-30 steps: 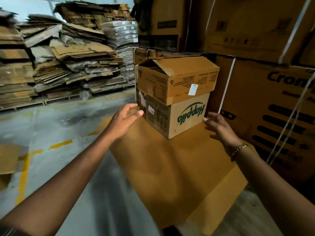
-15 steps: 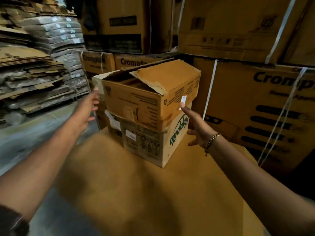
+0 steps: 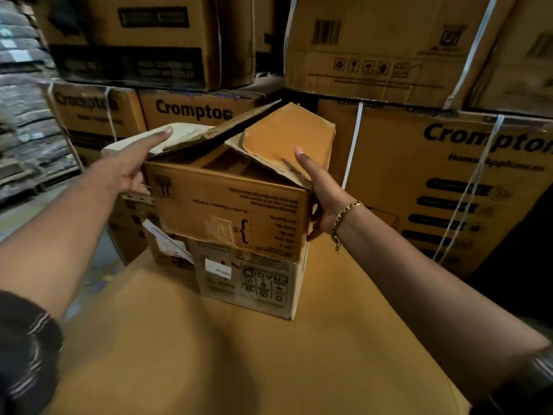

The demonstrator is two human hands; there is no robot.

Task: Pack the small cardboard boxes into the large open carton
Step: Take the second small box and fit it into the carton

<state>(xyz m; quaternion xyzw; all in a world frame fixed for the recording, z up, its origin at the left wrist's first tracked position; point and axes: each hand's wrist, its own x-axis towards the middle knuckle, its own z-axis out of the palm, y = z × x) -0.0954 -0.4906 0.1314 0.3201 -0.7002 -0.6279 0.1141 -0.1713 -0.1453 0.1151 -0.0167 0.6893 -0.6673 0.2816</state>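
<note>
Two small cardboard boxes stand stacked on a broad flat cardboard surface (image 3: 239, 360). The upper brown box (image 3: 227, 211) has its top flaps loose and raised, with cardboard dividers showing inside. It sits on a paler printed box (image 3: 251, 283). My left hand (image 3: 125, 169) lies against the upper box's left side, its index finger stretched along the left flap. My right hand (image 3: 324, 193) presses the right side, index finger on the right flap and thumb low by the box's corner. No large open carton can be told apart in this view.
Big strapped Crompton cartons (image 3: 449, 181) form a wall right behind and to the right of the stack. More of them (image 3: 191, 112) are piled behind it. Stacks of flattened cardboard (image 3: 24, 121) stand at the left beside a strip of concrete floor (image 3: 18, 217).
I have come closer to the stack. Both hands moved from the air beside the boxes onto the upper box's sides and flaps.
</note>
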